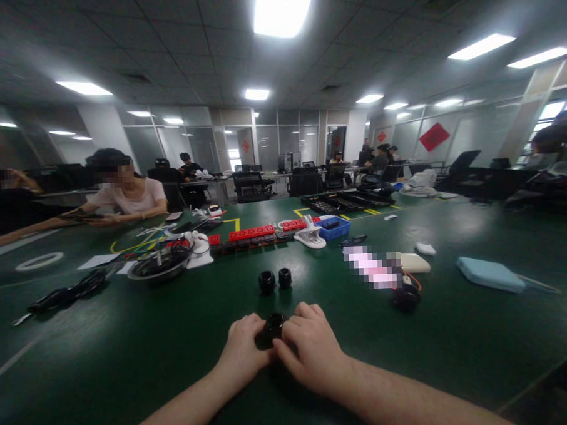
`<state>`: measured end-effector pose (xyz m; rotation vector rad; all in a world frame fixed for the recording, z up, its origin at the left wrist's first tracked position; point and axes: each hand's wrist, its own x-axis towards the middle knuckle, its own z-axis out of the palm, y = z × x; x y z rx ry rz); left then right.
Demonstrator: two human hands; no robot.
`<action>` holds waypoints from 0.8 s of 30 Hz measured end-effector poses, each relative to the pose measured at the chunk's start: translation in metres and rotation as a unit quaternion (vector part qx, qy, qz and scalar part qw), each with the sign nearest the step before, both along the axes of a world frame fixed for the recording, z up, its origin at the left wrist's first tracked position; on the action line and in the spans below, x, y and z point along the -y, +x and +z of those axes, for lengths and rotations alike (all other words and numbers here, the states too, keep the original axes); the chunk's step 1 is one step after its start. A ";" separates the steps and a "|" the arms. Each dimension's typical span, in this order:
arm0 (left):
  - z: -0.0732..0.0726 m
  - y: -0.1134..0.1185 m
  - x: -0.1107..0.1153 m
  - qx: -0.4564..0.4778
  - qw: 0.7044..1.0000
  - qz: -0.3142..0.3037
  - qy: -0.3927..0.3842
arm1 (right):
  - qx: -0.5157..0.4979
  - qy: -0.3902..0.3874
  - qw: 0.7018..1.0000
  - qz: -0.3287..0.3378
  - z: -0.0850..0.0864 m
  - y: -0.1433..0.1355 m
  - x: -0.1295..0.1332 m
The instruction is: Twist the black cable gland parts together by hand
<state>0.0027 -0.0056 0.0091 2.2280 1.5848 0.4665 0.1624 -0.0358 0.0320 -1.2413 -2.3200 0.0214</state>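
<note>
Between my two hands, low in the middle of the view, is a black round fitting [274, 322] with a hole in its top. My left hand [243, 344] grips it from the left, fingers curled. From the other side my right hand [312, 346] closes around it, thumb and bent fingers against its edge. The fingers hide much of its lower part. Just beyond stand two more glossy black fittings, a larger one [267, 282] on the left and a smaller one [285, 277] beside it, both apart from my hands.
Farther back lie a row of red blocks [251, 233], a blue bin [334, 229], a white stand [310, 235] and a metal bowl [147, 271] with cables. To the right are a light blue case [490, 273] and a black coil [406, 298]. A person [127, 197] sits at the left.
</note>
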 end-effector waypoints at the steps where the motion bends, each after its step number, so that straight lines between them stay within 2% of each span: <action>1: -0.001 0.000 -0.001 -0.004 1.000 0.003 0.002 | 0.001 -0.002 1.000 -0.004 0.000 0.000 0.000; 10: 0.001 0.001 0.000 0.007 1.000 0.001 -0.001 | -0.003 -0.014 0.999 -0.038 0.002 0.001 -0.003; 24: 0.004 0.000 0.002 0.011 1.000 -0.003 -0.011 | -0.018 -0.015 0.999 -0.038 0.000 0.002 -0.005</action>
